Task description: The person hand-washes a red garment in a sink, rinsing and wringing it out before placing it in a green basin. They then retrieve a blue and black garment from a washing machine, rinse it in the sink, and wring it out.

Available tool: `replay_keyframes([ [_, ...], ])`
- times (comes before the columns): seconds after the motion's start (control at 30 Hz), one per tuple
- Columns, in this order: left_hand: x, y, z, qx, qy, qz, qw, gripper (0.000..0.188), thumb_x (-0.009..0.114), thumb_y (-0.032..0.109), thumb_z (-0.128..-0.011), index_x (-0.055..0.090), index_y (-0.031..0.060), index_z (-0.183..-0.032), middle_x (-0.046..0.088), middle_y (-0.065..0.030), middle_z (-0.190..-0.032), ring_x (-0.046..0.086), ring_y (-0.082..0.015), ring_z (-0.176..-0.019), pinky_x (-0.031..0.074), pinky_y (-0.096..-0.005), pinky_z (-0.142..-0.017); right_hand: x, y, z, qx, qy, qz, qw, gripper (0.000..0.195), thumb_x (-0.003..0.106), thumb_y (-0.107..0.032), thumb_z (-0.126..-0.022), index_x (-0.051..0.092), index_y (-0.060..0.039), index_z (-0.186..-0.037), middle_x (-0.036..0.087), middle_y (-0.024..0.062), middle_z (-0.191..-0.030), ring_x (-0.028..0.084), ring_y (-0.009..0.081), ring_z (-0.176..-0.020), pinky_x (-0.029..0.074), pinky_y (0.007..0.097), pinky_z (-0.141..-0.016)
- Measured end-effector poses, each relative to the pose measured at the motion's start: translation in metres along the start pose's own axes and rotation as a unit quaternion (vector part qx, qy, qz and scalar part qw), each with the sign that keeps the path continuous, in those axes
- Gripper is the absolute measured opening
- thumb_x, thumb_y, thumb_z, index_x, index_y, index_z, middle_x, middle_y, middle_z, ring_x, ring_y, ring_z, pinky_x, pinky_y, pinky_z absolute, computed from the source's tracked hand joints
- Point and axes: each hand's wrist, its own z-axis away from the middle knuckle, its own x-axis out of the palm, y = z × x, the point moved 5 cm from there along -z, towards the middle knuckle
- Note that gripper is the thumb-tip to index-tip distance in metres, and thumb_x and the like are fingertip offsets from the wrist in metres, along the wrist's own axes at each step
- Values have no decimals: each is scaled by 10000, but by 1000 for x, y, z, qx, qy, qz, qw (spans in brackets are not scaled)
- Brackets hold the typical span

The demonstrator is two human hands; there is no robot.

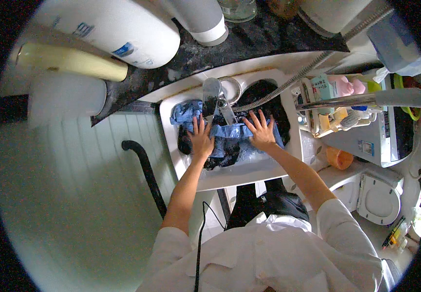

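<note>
A white sink basin point(243, 174) in front of me holds water, a blue garment point(228, 130) and dark cloth point(282, 117). Fingers spread, my left hand point(201, 140) presses on the wet cloth at the left of the basin. My right hand point(262, 134) lies on the blue garment further right, its fingers also apart. Between and beyond both hands stands a chrome faucet point(212, 96), over part of the garment. Neither hand visibly grips the cloth; what lies under the palms is hidden.
A metal hose point(290, 82) arcs over the basin's right side. Bottles, among them a large white one point(133, 34), line the dark shelf point(239, 43) behind it. At right are a rack of toiletries point(318, 120), a washing machine point(363, 140) and a toilet point(380, 199).
</note>
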Motion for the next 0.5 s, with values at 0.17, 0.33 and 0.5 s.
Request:
replay_keyframes([
  [0.17, 28, -10, -19, -20, -30, -1, 999, 513, 620, 276, -688, 452, 171, -1161, 227, -92, -1337, 97, -275, -1268, 251, -643, -850, 22, 6, -20, 38, -140, -5, 989, 661, 599, -344, -683, 308, -206, -1261, 267, 102, -1287, 158, 326, -1231, 161, 623, -907],
  [0.33, 87, -49, -22, -34, 43, 37, 998, 687, 691, 307, -605, 405, 58, -1179, 283, -96, -1276, 227, -303, -1191, 188, -575, -935, 32, 3, -37, 2, -55, -7, 998, 601, 632, -412, -654, 430, -122, -1140, 420, 133, -1144, 358, 316, -1092, 262, 607, -861],
  [0.5, 71, -42, -24, -25, 26, -12, 999, 571, 675, 262, -622, 470, 65, -1117, 291, -89, -1259, 261, -294, -1156, 208, -575, -916, 13, 6, -49, 25, -60, -40, 997, 609, 668, -372, -607, 447, -123, -1117, 431, 132, -1141, 371, 302, -1090, 270, 565, -894],
])
